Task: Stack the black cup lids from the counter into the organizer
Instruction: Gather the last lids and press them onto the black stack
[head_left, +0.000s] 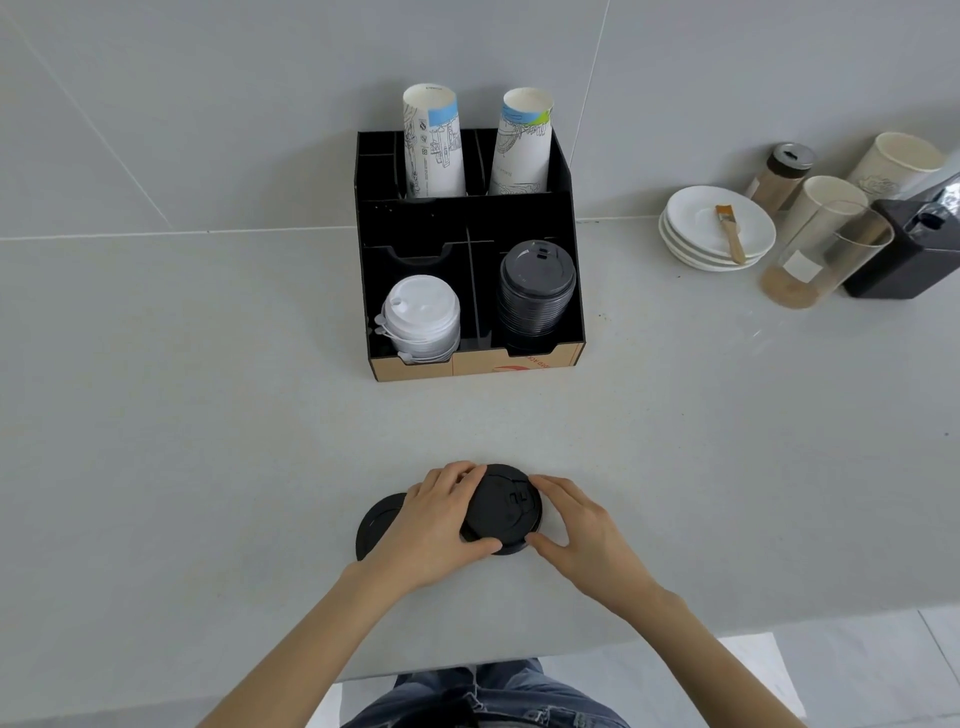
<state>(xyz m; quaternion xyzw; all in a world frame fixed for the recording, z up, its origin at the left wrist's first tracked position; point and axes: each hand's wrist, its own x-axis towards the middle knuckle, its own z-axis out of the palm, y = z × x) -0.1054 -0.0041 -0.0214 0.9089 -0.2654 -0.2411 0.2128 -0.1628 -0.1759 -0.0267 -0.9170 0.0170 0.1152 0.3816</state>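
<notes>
A black cup lid (506, 506) sits on the grey counter near its front edge, held from both sides. My left hand (434, 525) grips its left rim with thumb and fingers. My right hand (576, 525) pinches its right rim. A second black lid (376, 522) lies flat to the left, partly hidden under my left hand. Farther back stands the black organizer (519, 221). Its front right compartment holds a stack of black lids (537, 291), and its front left compartment holds white lids (421, 317).
Two stacks of paper cups (434, 143) rise from the organizer's back slots. At the right are stacked white saucers (691, 228) with a brush, a shaker jar (782, 179), paper cups, a glass (826, 254) and a black machine (914, 249). The counter's front edge (519, 660) is close below my hands.
</notes>
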